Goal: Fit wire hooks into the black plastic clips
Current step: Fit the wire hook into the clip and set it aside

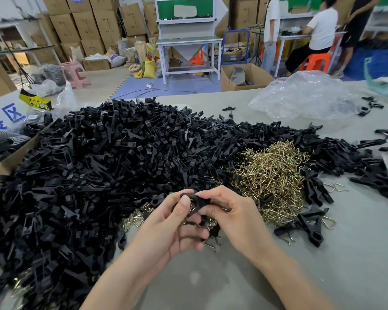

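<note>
Clip of black plastic [199, 201], wire hook [192, 207] showing in it, pinched between curled fingers of left hand [173, 222] and right hand [231, 215], at six o'clock of big clip pile [99, 164], hook heap [271, 175] at two o'clock of both hands.

heaped on the grey table [233, 276]: gold hooks [271, 175]. left of and behind the hooks, touching them, black clips [99, 164]. well behind the hooks, a clear bag [305, 97]. far left, a box [9, 162].
</note>
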